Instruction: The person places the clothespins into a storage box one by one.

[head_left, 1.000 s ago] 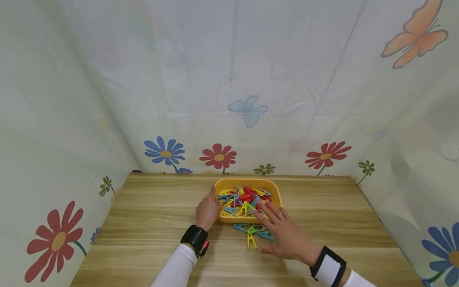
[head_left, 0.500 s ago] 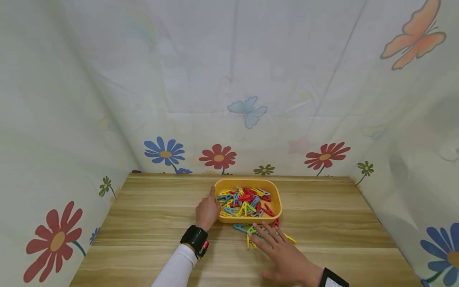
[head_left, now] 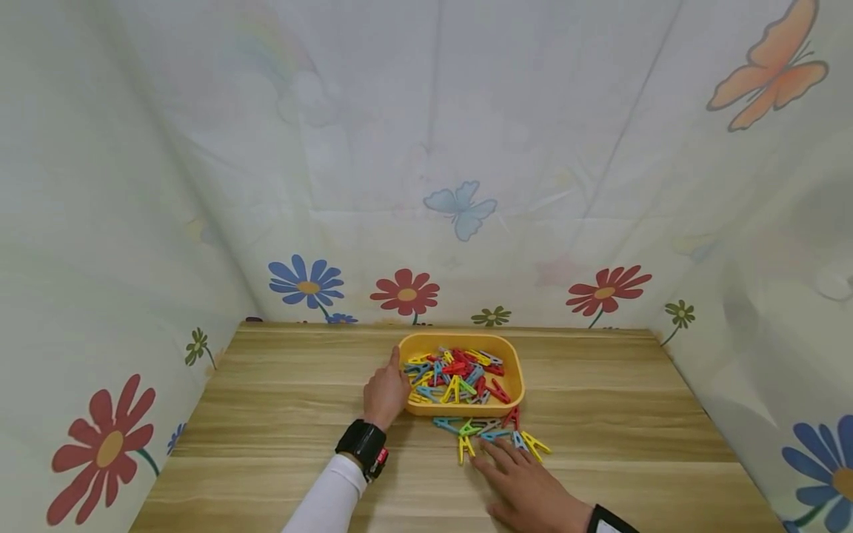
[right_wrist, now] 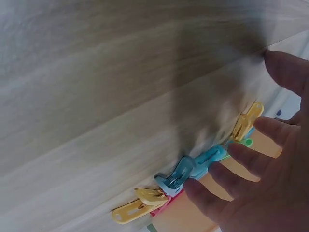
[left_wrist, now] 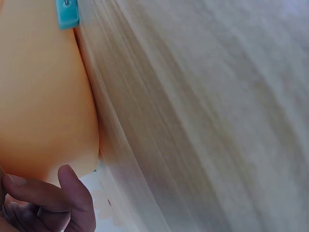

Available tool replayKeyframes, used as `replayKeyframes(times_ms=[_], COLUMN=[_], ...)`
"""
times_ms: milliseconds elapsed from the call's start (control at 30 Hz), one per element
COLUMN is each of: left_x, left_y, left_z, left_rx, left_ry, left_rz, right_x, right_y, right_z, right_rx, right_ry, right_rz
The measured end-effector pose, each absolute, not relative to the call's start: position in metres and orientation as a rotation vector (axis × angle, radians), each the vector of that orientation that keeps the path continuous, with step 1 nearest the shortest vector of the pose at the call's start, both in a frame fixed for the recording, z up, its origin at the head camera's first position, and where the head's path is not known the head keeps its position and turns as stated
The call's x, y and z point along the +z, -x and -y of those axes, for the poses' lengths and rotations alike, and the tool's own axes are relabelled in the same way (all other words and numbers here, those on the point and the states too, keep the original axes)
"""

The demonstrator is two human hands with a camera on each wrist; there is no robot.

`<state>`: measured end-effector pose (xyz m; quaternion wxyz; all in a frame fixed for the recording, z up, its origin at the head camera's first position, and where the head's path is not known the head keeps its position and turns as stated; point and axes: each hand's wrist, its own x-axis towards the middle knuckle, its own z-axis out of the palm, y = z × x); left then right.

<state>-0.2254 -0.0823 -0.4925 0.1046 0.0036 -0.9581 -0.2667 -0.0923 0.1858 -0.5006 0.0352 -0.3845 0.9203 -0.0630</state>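
Note:
A yellow plastic basket [head_left: 517,355] holds many red, blue, yellow and green clothespins [head_left: 460,370]. My left hand [head_left: 386,392] grips the basket's left side, the index finger lying along the rim. In the left wrist view, bent fingers [left_wrist: 43,193] sit against the basket's orange-looking wall [left_wrist: 43,87]. In front of the basket lies a loose group of clothespins, including a yellow one [head_left: 535,446], a red one [head_left: 512,418] and a green one [head_left: 469,428]. Just nearer than these, my right hand [head_left: 526,488] spreads its fingers low over the table, fingertips right at the blue clothespins [right_wrist: 193,166].
The wooden table [head_left: 300,414] runs back to a patterned curtain [head_left: 466,252] with flowers and butterflies, which also closes off both sides. A black band [head_left: 363,444] is strapped on the left wrist, and another [head_left: 609,522] on the right.
My right hand has moved from over the basket's front back toward me, spread fingers ending in front of the loose clothespins. Red, yellow and blue clothespins now show on the table. The left hand has stayed put.

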Motion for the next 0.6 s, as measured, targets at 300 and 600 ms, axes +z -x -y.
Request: replayKeyframes(times_ms=[300, 600], left_x=[-0.4915, -0.4926], left_y=[0.2246, 0.2225], left_z=[0.0822, 0.0823], left_rx=[-0.790, -0.788], left_ry=[-0.013, 0.006], left_rz=[2.818, 2.800], right_x=[-0.4990, -0.5021], right_y=[0.0968, 0.0943], right_z=[-0.1865, -0.1835], right_rx=[-0.146, -0.260], right_ry=[1.281, 1.311], right_rz=[-2.849, -2.867])
